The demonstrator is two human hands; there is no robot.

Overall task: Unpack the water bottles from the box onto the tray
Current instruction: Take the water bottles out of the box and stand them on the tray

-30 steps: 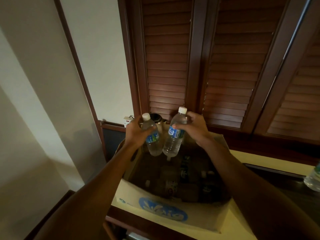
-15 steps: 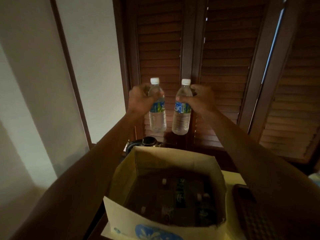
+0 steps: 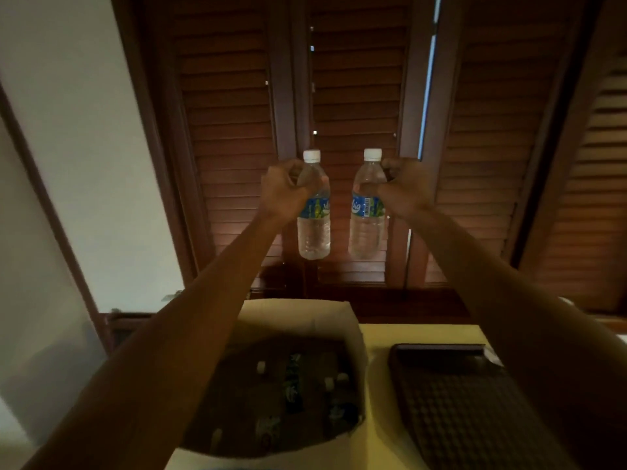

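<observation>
Two water bottles were held upright in the air, side by side but apart, high above the open cardboard box [image 3: 353, 320]. The left bottle [image 3: 314, 212] was gripped at its shoulder by the left hand [image 3: 281, 191], fingers curled round it; the right bottle [image 3: 366, 212] was gripped the same way by the right hand [image 3: 403, 189]. Both had white caps and blue-green labels. More bottles [image 3: 291, 388] lay dimly inside the box. Just right of the box sat a dark woven tray [image 3: 451, 408], partly hidden by the right forearm. Both rested on a yellow tabletop [image 3: 417, 334]. Brown louvred shutters [image 3: 356, 96] stood behind, with a pale wall [image 3: 84, 130] to the left.
</observation>
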